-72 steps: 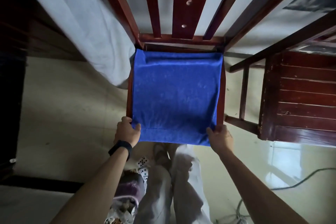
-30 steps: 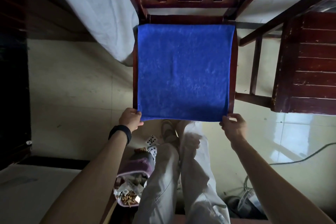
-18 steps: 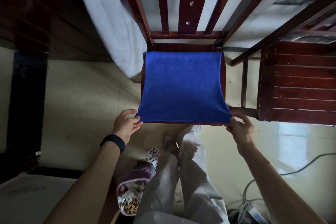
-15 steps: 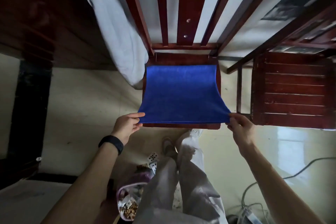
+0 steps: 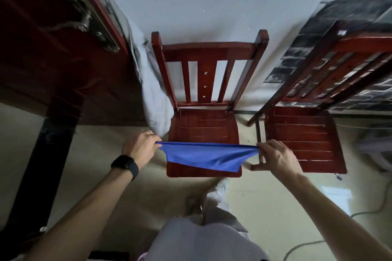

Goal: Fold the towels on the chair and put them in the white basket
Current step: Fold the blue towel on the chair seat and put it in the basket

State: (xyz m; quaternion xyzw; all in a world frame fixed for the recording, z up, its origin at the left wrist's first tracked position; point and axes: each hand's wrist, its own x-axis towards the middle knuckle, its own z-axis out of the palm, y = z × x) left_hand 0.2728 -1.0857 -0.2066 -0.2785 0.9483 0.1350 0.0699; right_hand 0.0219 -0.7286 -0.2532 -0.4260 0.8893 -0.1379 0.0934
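Here is the blue towel (image 5: 206,155), stretched out in the air in front of the person, just above the front half of the chair (image 5: 203,127). Its long axis runs straight across, left to right, from one hand to the other. The top edge is pulled taut in a nearly level line. The rest of the cloth sags below that line and drapes toward the front rim of the seat. Whether the lower edge touches the wood is hard to tell from here.

The left hand (image 5: 141,146), with a black watch (image 5: 125,165) on its wrist, has its fingers curled and pinches the towel's left corner. The right hand (image 5: 275,154) pinches the right corner between thumb and fingers, and the cloth bunches to a point there. Both grips are clamped on fabric.

The back half of the seat shows bare red slats, with the upright backrest against the pale wall. A second chair (image 5: 301,133) stands just beside it on the right. On the left, a white cloth (image 5: 154,108) hangs down beside the chair's back post, next to a dark red door (image 5: 42,59) with a metal handle (image 5: 84,17). Below, pale trousers (image 5: 201,239) stand on a glossy floor (image 5: 265,207).
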